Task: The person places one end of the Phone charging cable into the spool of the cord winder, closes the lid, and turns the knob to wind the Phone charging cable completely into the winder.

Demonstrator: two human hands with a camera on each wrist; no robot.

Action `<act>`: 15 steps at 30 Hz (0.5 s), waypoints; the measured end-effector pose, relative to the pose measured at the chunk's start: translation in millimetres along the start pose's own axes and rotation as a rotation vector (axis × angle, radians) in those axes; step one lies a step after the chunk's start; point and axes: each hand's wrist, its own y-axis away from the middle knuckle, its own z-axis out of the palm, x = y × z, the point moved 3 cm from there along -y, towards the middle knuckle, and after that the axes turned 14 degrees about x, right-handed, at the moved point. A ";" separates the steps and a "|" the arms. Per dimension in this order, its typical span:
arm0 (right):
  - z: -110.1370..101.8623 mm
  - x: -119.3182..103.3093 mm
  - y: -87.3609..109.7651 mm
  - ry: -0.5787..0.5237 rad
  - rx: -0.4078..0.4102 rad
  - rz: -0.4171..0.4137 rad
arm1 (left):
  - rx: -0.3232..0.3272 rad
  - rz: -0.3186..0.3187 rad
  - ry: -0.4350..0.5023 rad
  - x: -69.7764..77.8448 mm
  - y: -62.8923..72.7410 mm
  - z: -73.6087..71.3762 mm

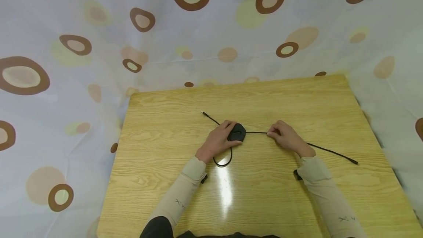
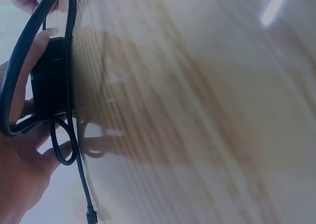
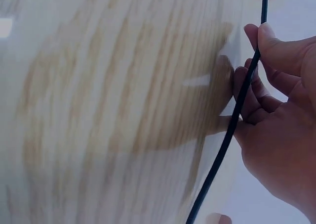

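My left hand (image 1: 218, 138) grips a black hexagonal block (image 1: 241, 132) on the wooden table, fingers and thumb at its sides. A curved slot shows in the block's top face. A black cable (image 1: 256, 132) runs straight from the block's right side to my right hand (image 1: 286, 136), which pinches it between thumb and finger. Beyond this hand the cable trails right to a plug (image 1: 354, 162). From the left side, another end with a small metal-tipped plug (image 1: 205, 113) points to the back left. In the left wrist view, cable loops (image 2: 64, 155) hang beside the block (image 2: 49, 80).
The wood-grain table (image 1: 158, 172) reaches under both forearms. A white curtain with brown and yellow circles (image 1: 211, 39) hangs behind it and at both sides. Black wrist straps (image 1: 298, 175) sit at the sleeves.
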 end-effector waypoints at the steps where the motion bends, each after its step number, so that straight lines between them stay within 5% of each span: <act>1: 0.0 -1.2 -1.3 -0.005 0.000 -0.001 | 0.003 -0.003 -0.002 -0.5 -0.6 -0.7; 9: 7.9 -8.8 -2.8 0.015 0.012 0.032 | -0.021 -0.043 0.018 -2.1 4.5 -3.0; 15: 1.8 -12.9 -0.3 0.041 0.049 0.043 | -0.003 0.004 0.034 -2.6 13.4 -7.0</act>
